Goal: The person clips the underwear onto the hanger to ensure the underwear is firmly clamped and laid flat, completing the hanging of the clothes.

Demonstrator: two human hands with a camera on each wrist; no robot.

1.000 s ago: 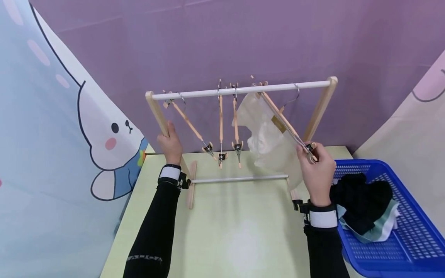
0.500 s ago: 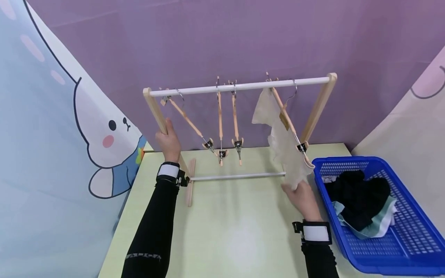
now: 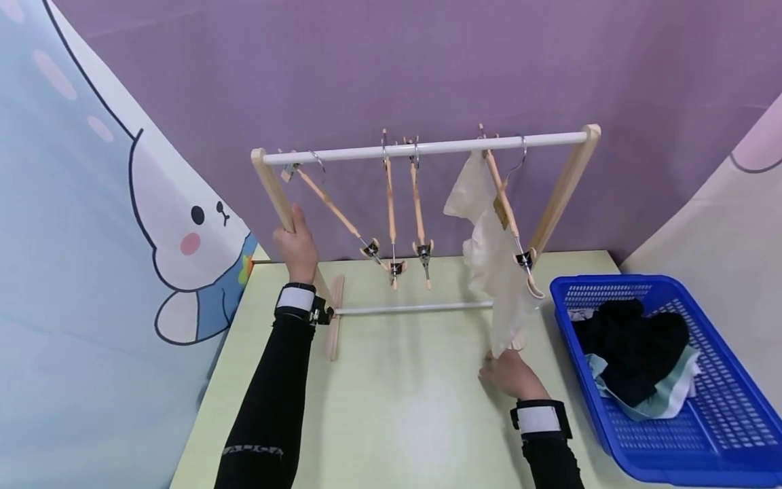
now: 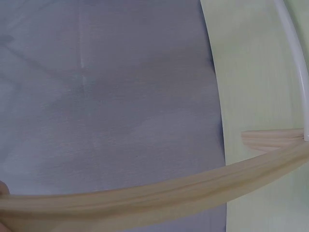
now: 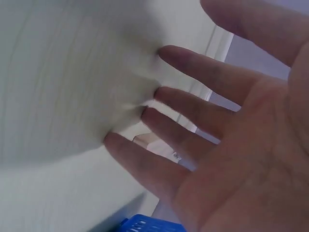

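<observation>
Now the cream cloth (image 3: 495,265) hangs from the rightmost hanger (image 3: 510,217) on the rack (image 3: 421,147), one corner clipped near the hanger's low end, the rest draping down toward the table (image 3: 403,401).

Right hand (image 3: 510,377): low, just under the cloth's bottom edge, fingers spread and nearly straight in the wrist view (image 5: 193,121), fingertips brushing the fabric; it grips nothing.

Left hand (image 3: 297,248): curled round the rack's left post (image 4: 159,195), steadying it.

Progress, as judged: one piece is hung. Three other hangers (image 3: 391,210) are bare on the bar. The blue basket (image 3: 727,448) to the right holds a heap of dark and pale clothes (image 3: 635,353), so most of the hanging looks undone.

Hard to read: whether the cloth's upper corner is clipped. Right wrist view is blurred, cloth filling most of it. Left wrist view shows only post, table and backdrop; the fingers are nearly out of frame.
</observation>
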